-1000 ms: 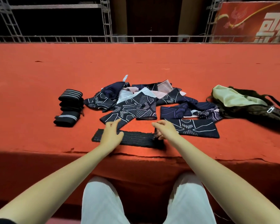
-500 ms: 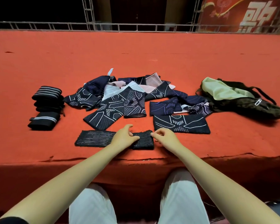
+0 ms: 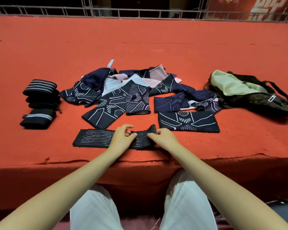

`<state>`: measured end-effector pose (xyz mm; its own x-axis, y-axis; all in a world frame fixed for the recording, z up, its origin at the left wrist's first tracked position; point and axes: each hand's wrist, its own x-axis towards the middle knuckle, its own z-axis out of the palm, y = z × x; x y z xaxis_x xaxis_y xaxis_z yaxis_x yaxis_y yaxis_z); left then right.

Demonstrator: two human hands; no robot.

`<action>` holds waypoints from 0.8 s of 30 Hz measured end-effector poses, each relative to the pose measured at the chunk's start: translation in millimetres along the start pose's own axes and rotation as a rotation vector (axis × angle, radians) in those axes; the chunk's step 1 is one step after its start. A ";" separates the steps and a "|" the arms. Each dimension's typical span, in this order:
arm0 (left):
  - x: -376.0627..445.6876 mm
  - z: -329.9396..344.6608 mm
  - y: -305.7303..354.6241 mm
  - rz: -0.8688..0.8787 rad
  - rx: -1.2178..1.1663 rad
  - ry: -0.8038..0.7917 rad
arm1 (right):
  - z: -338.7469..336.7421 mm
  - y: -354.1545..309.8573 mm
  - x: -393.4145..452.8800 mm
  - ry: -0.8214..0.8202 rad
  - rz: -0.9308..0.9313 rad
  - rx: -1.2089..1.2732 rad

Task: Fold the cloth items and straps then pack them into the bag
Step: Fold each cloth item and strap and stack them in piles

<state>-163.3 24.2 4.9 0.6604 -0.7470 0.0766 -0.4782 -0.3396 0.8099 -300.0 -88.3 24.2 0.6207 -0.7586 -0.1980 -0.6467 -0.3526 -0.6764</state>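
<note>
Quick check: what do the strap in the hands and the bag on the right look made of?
Strap: looks like ribbed elastic knit, matte black with thin pale stripes; it bends softly where both hands lift it. Bag: seemingly thin woven synthetic, dark olive, crumpled, with pale green lining.

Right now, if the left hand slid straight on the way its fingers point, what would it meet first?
The left hand points right along the striped strap, so it would probably first meet the strap's raised fold, then the right hand pinching it.

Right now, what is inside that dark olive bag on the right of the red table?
The dark olive bag lies open on its side, showing pale green fabric, apparently its lining. Whether anything is packed deeper inside cannot be seen; the fabric and the bag's own wall cover it.
</note>
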 end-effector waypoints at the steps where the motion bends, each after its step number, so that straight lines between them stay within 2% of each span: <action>1: 1.0 -6.7 1.2 -0.061 -0.129 0.013 | 1.5 -3.5 0.6 0.004 -0.030 0.084; 3: 2.7 -19.5 6.2 -0.206 -0.371 0.031 | 5.9 -15.9 -1.9 0.017 -0.132 0.166; 5: 1.2 -31.3 12.9 -0.366 -0.571 -0.026 | 13.9 -29.9 -5.5 -0.025 -0.206 0.222; 7: -2.6 -39.2 13.9 -0.423 -0.639 -0.109 | 22.6 -38.8 -7.9 -0.067 -0.256 0.263; 10: -7.6 -43.6 5.2 -0.361 -0.574 -0.119 | 30.6 -42.9 -8.6 -0.049 -0.310 0.316; 13: -8.3 -46.3 -5.7 -0.309 -0.494 -0.045 | 34.7 -40.9 -9.3 -0.019 -0.338 0.408; 18: -3.4 -47.6 -14.2 -0.232 -0.303 0.064 | 36.1 -37.0 -14.4 -0.039 -0.378 0.408; 22: -6.4 -48.3 -14.3 -0.223 -0.122 -0.013 | 39.5 -38.0 -15.7 -0.040 -0.434 0.340; 24: -6.0 -48.1 -12.9 -0.239 -0.120 -0.056 | 41.3 -37.5 -14.5 -0.002 -0.440 0.324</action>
<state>-133.2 60.5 22.0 0.7118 -0.6853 -0.1543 -0.2382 -0.4422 0.8647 -266.5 -41.5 23.1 0.8030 -0.5763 0.1521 -0.1557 -0.4492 -0.8797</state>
